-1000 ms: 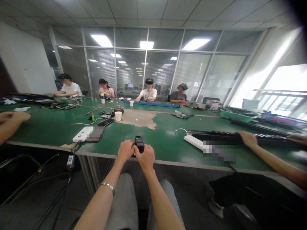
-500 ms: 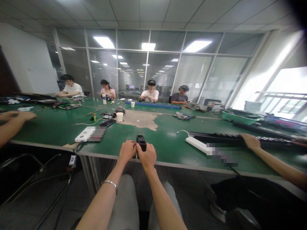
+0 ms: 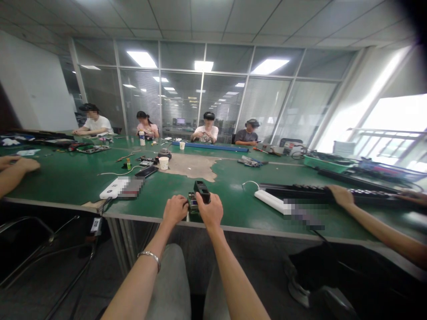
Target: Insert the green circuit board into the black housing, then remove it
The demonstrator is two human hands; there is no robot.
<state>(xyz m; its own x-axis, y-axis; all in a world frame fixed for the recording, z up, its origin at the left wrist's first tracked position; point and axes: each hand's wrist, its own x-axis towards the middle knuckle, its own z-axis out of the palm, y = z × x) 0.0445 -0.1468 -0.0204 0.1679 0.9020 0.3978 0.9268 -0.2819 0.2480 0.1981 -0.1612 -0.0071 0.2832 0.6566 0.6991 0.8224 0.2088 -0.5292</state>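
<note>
At the near edge of the green table, my right hand is wrapped round a black housing, which has openings in its top. Just left of the housing is a small electronic part with a greenish board look. My left hand, with a silver bracelet at its wrist, has its fingers closed against the left side of that part. The fingertips of both hands are partly hidden.
A white power bank lies left, a paper cup and black phone behind it. Right are a white bar, a long black rail and another person's hand. Other people sit across the table.
The black housing has shifted right and tilted in my right hand, away from my left hand. The small electronic part now shows between my hands. The view has turned slightly.
</note>
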